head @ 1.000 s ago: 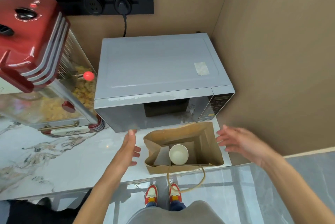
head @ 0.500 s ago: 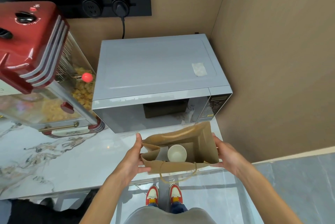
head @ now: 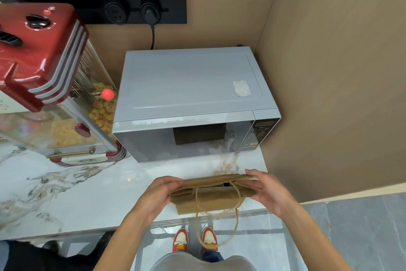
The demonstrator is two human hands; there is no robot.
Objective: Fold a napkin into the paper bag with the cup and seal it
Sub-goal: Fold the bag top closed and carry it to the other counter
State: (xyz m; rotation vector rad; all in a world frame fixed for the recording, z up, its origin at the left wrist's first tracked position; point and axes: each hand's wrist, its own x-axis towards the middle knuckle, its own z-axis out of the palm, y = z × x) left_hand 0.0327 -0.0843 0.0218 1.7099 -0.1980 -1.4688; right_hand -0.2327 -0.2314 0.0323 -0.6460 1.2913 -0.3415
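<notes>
A brown paper bag (head: 211, 198) stands near the front edge of the marble counter (head: 87, 194), before the microwave. Its mouth is pressed nearly flat, with only a thin dark gap left at the top. My left hand (head: 160, 196) grips the bag's left top edge. My right hand (head: 268, 191) grips its right top edge. The bag's twine handles (head: 216, 222) hang down over the counter's front. The cup and the napkin are hidden inside the bag.
A grey microwave (head: 193, 99) sits right behind the bag against the right wall. A red popcorn machine (head: 44, 73) stands at the left. A black socket strip (head: 109, 7) runs along the back wall. My shoes (head: 193, 240) show below the counter.
Both hands went from open beside the wide-open bag to gripping its sides, then pressed the mouth together. The cup and napkin, visible before, are now covered.
</notes>
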